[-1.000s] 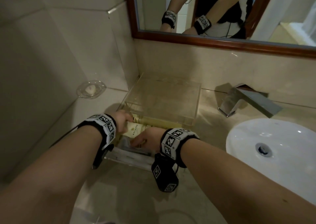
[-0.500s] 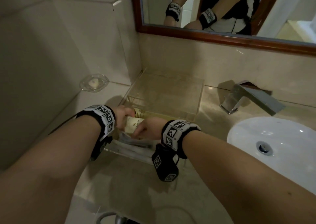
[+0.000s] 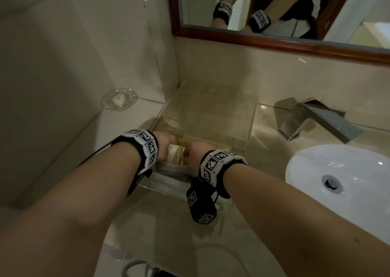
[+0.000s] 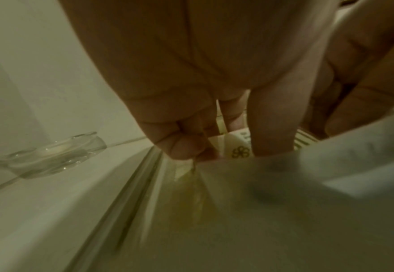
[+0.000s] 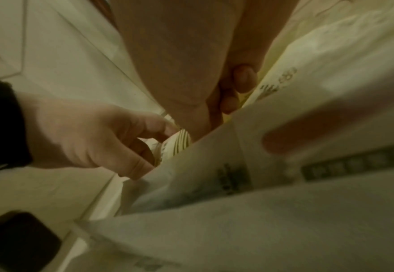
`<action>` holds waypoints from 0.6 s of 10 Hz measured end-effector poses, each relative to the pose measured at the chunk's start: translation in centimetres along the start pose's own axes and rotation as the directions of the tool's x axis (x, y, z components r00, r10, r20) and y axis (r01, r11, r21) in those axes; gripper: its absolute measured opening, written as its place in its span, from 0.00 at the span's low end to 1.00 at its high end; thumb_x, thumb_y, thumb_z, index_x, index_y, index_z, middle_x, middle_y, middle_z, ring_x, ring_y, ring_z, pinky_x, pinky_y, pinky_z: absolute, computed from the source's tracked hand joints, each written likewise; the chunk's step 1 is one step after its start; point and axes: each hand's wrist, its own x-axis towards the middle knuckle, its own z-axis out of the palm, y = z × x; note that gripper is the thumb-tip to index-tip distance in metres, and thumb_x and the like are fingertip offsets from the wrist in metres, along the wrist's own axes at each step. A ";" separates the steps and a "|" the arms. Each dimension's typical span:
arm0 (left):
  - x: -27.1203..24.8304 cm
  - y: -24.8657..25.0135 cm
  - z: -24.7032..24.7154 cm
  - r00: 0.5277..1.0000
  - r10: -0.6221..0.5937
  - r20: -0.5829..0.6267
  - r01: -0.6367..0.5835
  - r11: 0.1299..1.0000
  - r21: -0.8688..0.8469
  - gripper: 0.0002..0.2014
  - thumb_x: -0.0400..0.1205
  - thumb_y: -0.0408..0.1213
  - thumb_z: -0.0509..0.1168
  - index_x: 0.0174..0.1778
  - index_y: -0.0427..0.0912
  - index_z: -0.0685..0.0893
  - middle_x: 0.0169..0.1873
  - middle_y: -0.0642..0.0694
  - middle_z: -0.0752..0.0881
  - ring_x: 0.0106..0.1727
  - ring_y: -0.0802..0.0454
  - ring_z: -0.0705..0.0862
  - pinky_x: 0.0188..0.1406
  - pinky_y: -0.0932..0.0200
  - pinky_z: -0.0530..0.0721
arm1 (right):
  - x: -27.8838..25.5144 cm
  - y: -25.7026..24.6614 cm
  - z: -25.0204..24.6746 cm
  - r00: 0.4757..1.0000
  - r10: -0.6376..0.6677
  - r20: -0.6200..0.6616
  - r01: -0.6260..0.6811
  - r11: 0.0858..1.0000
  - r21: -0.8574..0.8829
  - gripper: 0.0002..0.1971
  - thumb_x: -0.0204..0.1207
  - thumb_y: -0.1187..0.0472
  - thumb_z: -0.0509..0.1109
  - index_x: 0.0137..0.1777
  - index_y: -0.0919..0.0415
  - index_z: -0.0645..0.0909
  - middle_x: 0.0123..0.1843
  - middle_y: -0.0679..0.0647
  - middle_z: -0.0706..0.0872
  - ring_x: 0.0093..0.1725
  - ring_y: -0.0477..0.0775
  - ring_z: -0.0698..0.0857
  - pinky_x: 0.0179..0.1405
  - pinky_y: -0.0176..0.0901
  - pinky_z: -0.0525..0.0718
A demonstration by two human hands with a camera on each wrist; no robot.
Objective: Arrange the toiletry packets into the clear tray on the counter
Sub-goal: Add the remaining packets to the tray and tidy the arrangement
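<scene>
The clear tray stands in the counter corner below the mirror. At its near end my two hands hold a small stack of cream toiletry packets with green stripes, set on edge. My left hand grips the stack's left side with curled fingers. My right hand pinches its right side. In the left wrist view my left hand curls over a packet with a flower logo. In the right wrist view my right hand pinches printed packets, and the striped packet sits under my left hand's fingers.
A glass soap dish sits on the ledge to the left of the tray. A chrome tap and a white basin lie to the right. More white packets lie at the tray's front, below my wrists. Tiled walls close the corner.
The packet that lay flat with its logo up is now gathered on edge between both hands, stripes showing. Both hands have closed in on each other.
</scene>
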 end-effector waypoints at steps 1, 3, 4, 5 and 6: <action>-0.3 0.3 0.3 1.000 0.006 -0.008 -0.005 0.998 0.069 0.23 0.71 0.32 0.72 0.63 0.41 0.81 0.60 0.42 0.83 0.54 0.49 0.83 0.53 0.62 0.79 | -0.3 1.0 -0.7 0.998 -0.063 0.028 0.067 0.988 -0.142 0.15 0.77 0.55 0.66 0.63 0.55 0.82 0.62 0.57 0.86 0.62 0.60 0.84 0.55 0.46 0.81; 0.1 0.4 0.1 0.999 -0.021 0.030 0.016 0.988 0.152 0.28 0.70 0.36 0.73 0.68 0.42 0.79 0.67 0.39 0.75 0.65 0.40 0.79 0.68 0.50 0.79 | -0.5 1.3 -3.5 0.950 -0.097 0.297 0.203 0.914 -0.351 0.20 0.83 0.62 0.60 0.72 0.49 0.76 0.71 0.54 0.80 0.63 0.60 0.83 0.53 0.42 0.78; -0.3 1.2 0.0 0.999 -0.025 0.020 0.021 0.988 0.155 0.29 0.71 0.34 0.73 0.70 0.39 0.77 0.66 0.38 0.76 0.64 0.39 0.80 0.65 0.52 0.81 | -0.3 1.4 -3.9 0.955 -0.074 0.287 0.171 0.928 -0.331 0.21 0.82 0.63 0.61 0.74 0.51 0.75 0.73 0.55 0.78 0.66 0.61 0.81 0.62 0.47 0.80; -0.6 1.7 -0.4 1.000 -0.005 0.018 0.002 0.985 0.170 0.40 0.67 0.30 0.74 0.77 0.42 0.67 0.72 0.39 0.70 0.69 0.38 0.77 0.67 0.46 0.80 | -0.5 1.6 -4.3 0.970 -0.006 0.242 0.084 0.946 -0.313 0.20 0.82 0.55 0.63 0.72 0.58 0.72 0.57 0.55 0.81 0.58 0.59 0.81 0.55 0.48 0.78; -0.9 3.1 0.0 0.997 0.064 -0.032 -0.054 0.969 0.239 0.41 0.66 0.33 0.73 0.76 0.56 0.66 0.71 0.43 0.69 0.66 0.40 0.79 0.60 0.46 0.85 | -0.1 2.7 -2.8 0.980 -0.017 0.196 0.089 0.927 -0.363 0.23 0.76 0.52 0.72 0.69 0.49 0.71 0.67 0.54 0.81 0.58 0.58 0.83 0.60 0.53 0.83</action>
